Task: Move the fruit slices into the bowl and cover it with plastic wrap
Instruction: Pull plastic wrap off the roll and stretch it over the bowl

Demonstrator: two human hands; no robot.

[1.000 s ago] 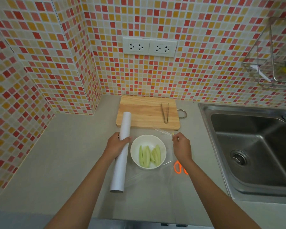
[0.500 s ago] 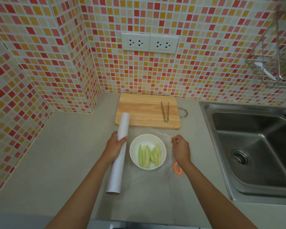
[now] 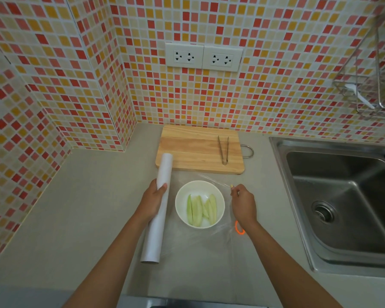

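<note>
We found the left hand (image 3: 152,202) gripping the plastic wrap roll (image 3: 158,210), right fingers (image 3: 233,189) pinching the film's edge. The bowl (image 3: 200,204) of fruit slices (image 3: 201,210) sat between them. Risk: slack film could cling to itself.

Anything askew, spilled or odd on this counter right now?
Nothing spilled or damaged. The fruit slices sit inside the bowl, and the tongs lie on the cutting board. One small oddity: an orange loop lies on the counter, partly hidden by the right hand.
</note>
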